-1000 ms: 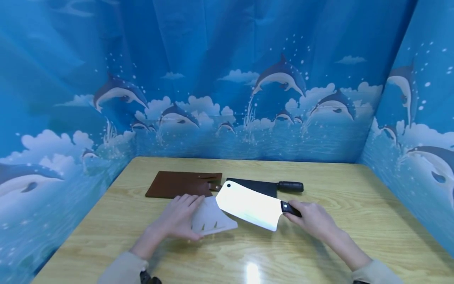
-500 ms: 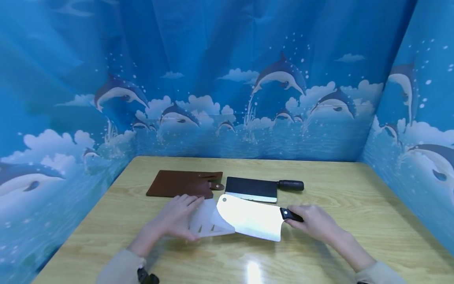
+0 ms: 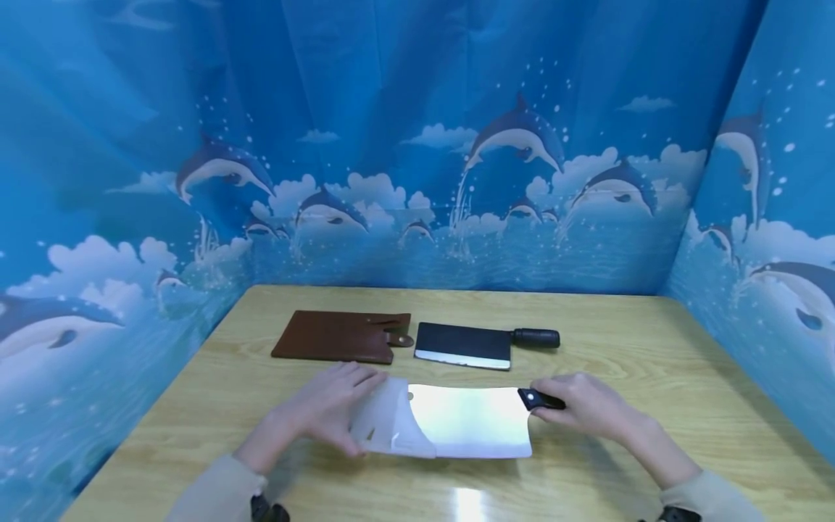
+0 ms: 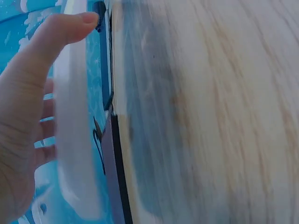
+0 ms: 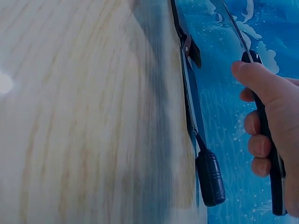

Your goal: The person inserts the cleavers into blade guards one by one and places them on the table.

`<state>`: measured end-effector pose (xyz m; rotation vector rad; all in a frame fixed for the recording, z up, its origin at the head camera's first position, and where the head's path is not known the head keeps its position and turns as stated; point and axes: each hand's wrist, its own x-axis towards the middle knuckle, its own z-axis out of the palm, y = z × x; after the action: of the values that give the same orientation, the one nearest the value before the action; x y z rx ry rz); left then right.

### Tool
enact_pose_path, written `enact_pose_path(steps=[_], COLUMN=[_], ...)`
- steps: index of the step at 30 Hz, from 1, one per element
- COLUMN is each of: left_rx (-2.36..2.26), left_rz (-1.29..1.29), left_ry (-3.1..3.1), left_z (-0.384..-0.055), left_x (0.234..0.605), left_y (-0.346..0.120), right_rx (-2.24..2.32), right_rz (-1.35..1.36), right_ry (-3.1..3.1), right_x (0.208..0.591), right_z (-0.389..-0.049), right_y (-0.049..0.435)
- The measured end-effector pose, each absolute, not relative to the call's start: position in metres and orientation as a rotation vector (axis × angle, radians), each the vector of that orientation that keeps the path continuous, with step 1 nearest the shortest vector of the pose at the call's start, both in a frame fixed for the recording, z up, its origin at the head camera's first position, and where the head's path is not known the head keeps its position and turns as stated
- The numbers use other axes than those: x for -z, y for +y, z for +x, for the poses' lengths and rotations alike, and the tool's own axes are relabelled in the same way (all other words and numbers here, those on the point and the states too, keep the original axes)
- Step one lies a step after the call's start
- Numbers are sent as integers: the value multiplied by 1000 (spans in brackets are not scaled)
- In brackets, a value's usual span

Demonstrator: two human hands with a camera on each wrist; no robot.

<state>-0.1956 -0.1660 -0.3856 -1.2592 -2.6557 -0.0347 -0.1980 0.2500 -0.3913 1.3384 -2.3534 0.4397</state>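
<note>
Over at the table [image 3: 620, 341], the person's right hand [image 3: 580, 403] is wrapped round the black handle [image 3: 544, 399] of a bright cleaver [image 3: 476, 422] whose front end meets, at nine o'clock, a milky sheath [image 3: 386, 424] pinched in the left hand [image 3: 328, 409], a dark cleaver [image 3: 463, 344] lying beyond at twelve.

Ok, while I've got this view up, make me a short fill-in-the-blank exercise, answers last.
The right hand grips the shiny cleaver by its black ____.
The white sheath is held in the ____ hand.
In the head view, the dark cleaver lies to the ____ of the brown sheath.
The blue curtain is printed with leaping ____.

Missing words: handle; left; right; dolphins.
</note>
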Motion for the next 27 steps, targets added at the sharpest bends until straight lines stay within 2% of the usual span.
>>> enact_pose_path(steps=[7,16,27], left_rx=[1,83,262], left_rz=[-1263,-1053,-1109], left_ry=[-2638,-2638,-2421], left_z=[-197,-180,-171], left_x=[387,397,402], left_y=[-164,-173,-174], right_rx=[-408,-436,-423], right_rz=[1326,1219,1184], right_ry=[-2364,-2470,-2534], right_x=[395,402,392], right_z=[-199,-181,-164], right_y=[252,262,264])
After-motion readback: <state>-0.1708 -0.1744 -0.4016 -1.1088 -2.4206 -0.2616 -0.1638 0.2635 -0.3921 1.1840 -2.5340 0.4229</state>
